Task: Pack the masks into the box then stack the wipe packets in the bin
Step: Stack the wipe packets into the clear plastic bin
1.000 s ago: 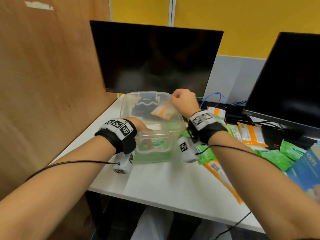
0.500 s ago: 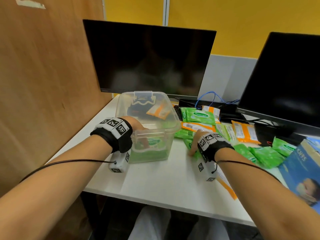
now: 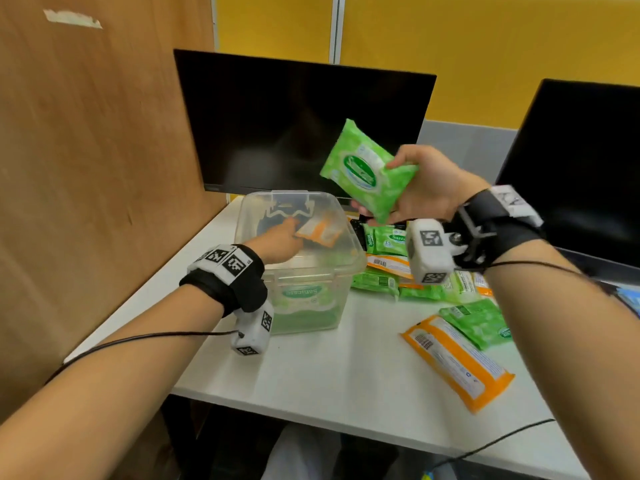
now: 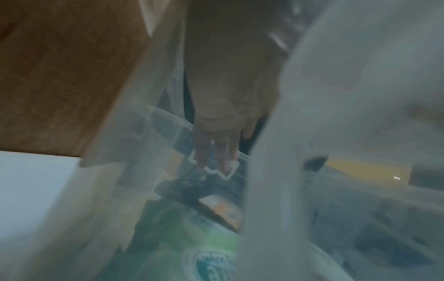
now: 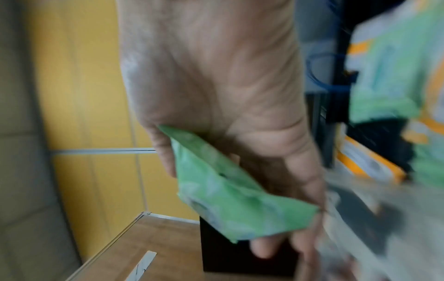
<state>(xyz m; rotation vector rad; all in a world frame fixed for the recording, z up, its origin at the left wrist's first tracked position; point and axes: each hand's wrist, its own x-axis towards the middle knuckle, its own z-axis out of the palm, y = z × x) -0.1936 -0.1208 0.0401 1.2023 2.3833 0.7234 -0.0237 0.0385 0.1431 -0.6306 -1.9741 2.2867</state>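
A white rectangular desk top (image 3: 332, 368) fills the middle of the head view, its near edge running across above dark space where pale clothing shows. A brown wood-grain partition (image 3: 90, 161) with a strip of pale tape near its top closes off the desk's left side. At the back stands a black flat monitor (image 3: 298, 126), dark, and a second black monitor (image 3: 581, 168) stands at the right. Behind both runs a yellow wall panel (image 3: 485, 46) with a grey panel below it.

A clear plastic rectangular bin (image 3: 341, 271) stands on the desk in front of the first monitor, near the partition. Green wipe packets lie flat in its bottom, and a small orange-and-white wipe packet (image 3: 320, 232) leans up against its inner far side. The person's left hand (image 3: 280, 242) reaches down into the bin, fingers extended and touching that orange packet; the left wrist view shows the fingers (image 4: 222, 154) straight and pointing down inside the clear walls.

The right hand (image 3: 420, 188) is raised above the desk to the right of the bin, thumb and fingers closed around one end of a bright green soft wipe packet (image 3: 367, 171), which tilts up to the left.

A loose spread of green and orange wipe packets (image 3: 388, 268) lies on the desk right of the bin. A long orange-edged packet (image 3: 457, 362) lies nearer the front edge, beside another green one (image 3: 474, 322).
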